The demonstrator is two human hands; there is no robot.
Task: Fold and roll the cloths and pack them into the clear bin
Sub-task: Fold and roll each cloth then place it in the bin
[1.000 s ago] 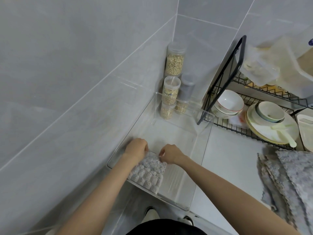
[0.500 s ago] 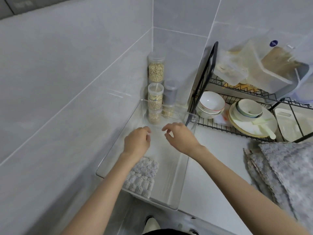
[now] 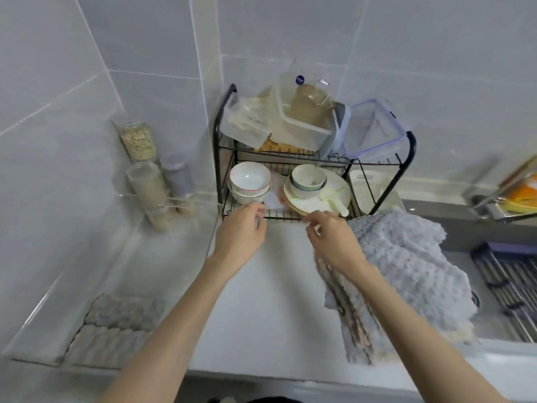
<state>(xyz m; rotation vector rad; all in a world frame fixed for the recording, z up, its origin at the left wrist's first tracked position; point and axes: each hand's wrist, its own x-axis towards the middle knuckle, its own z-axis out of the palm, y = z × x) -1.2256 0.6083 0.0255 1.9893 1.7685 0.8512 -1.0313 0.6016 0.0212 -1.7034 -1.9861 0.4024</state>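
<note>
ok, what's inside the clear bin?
One folded grey cloth at the near end of the clear bin; floor beyond looks bare. The left forearm hides the near right corner.

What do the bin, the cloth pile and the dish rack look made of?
The clear bin looks like rigid, glossy transparent plastic; the rolled cloth shows through its wall. The cloth pile is soft grey plush, probably microfibre: nubbly tufts, limp draping edges. The dish rack is thin wire and tube, likely black-coated metal with a slight sheen.
</note>
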